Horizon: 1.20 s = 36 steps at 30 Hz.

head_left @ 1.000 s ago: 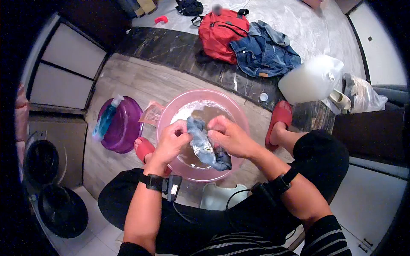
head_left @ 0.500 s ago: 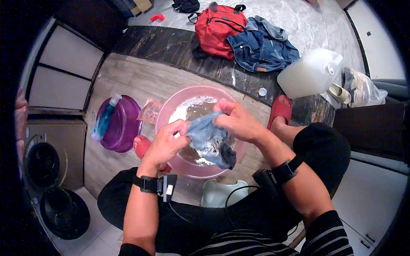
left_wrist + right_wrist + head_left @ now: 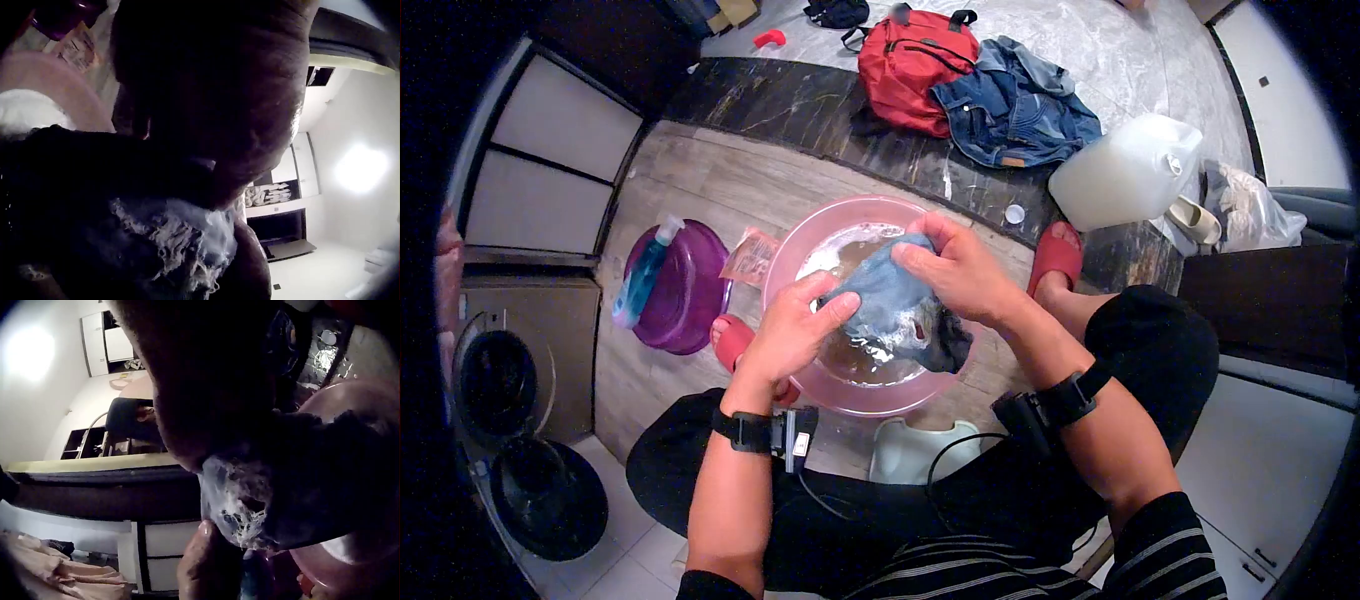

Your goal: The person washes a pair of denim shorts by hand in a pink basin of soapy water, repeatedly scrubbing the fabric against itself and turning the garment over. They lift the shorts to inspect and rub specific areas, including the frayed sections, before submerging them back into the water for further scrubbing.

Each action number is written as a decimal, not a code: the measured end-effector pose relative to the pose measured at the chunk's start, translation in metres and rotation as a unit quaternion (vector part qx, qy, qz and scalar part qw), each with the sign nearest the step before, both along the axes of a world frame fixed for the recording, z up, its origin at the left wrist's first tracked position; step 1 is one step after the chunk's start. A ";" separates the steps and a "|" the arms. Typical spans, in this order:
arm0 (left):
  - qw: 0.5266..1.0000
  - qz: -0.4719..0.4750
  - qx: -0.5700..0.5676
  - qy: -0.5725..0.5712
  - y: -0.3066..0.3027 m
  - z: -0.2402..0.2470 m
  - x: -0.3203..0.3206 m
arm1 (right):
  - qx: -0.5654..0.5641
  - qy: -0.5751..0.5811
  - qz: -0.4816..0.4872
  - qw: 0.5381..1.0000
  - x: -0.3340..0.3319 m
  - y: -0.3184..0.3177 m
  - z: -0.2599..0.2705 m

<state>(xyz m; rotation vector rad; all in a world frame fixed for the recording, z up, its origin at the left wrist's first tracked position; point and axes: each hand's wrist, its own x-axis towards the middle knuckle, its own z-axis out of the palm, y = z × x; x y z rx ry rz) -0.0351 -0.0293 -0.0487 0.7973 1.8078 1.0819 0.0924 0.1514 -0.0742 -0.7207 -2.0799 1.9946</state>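
Observation:
A wet piece of blue cloth (image 3: 882, 300) is stretched between both hands over a pink basin (image 3: 792, 258). Pinched at its left edge by thumb and fingers, it is held by the left hand (image 3: 788, 330). At the upper right edge the right hand (image 3: 968, 275) grips it, thumb on top. The cloth is pale blue above; its dark end hangs toward the basin's right rim. Loose white threads or suds show on the cloth in the right wrist view. Brownish water (image 3: 855, 368) with white foam fills the basin, partly hidden behind the cloth and hands.
Left of the basin lies a purple basin (image 3: 700, 285) with a blue liquid bottle (image 3: 640, 285) and a packet (image 3: 750, 255). A white stool (image 3: 920, 455) stands in front. Beyond are a red backpack (image 3: 910, 80), denim garment (image 3: 1015, 110) and white jug (image 3: 1125, 175).
The cloth was bunched and hanging between the hands; now it is spread wide. The right hand has moved up and away, and the dark end has swung right.

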 end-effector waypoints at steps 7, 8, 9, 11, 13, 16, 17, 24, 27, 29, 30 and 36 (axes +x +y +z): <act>0.999 0.024 0.024 -0.003 0.001 -0.003 0.006 | 0.163 0.016 -0.030 0.986 -0.004 -0.002 0.000; 0.997 0.049 0.045 -0.023 0.003 -0.013 0.011 | 0.162 0.008 -0.029 0.986 -0.004 -0.003 0.000; 0.994 0.075 0.067 -0.043 0.008 -0.014 0.015 | 0.139 0.003 -0.047 0.989 -0.005 -0.003 -0.001; 0.994 0.096 0.005 0.053 0.013 -0.010 0.022 | 0.092 -0.008 -0.084 0.992 -0.008 -0.006 -0.005; 0.984 0.121 -0.038 0.123 0.017 -0.012 0.024 | 0.180 -0.017 -0.088 0.980 -0.006 -0.014 0.011; 0.971 0.186 -0.030 0.148 0.020 -0.029 0.022 | 0.294 0.030 -0.067 0.953 -0.001 -0.037 0.030; 0.968 0.217 -0.001 0.127 0.022 -0.031 0.022 | 0.328 0.056 -0.056 0.941 0.000 -0.047 0.033; 0.916 0.354 0.075 -0.172 0.043 0.000 0.068 | 0.196 -0.071 -0.090 0.974 -0.004 -0.072 0.017; 0.938 0.319 0.021 -0.135 0.042 -0.010 0.053 | 0.203 -0.069 -0.115 0.970 -0.011 -0.072 0.021; 0.942 0.314 -0.024 -0.121 0.040 -0.011 0.046 | 0.189 -0.060 -0.105 0.974 -0.010 -0.079 0.025; 0.940 0.322 -0.026 -0.110 0.039 -0.016 0.048 | 0.190 -0.057 -0.097 0.975 -0.011 -0.078 0.022; 0.953 0.271 0.001 -0.134 0.026 -0.038 0.025 | 0.153 0.012 -0.090 0.984 -0.012 -0.092 0.032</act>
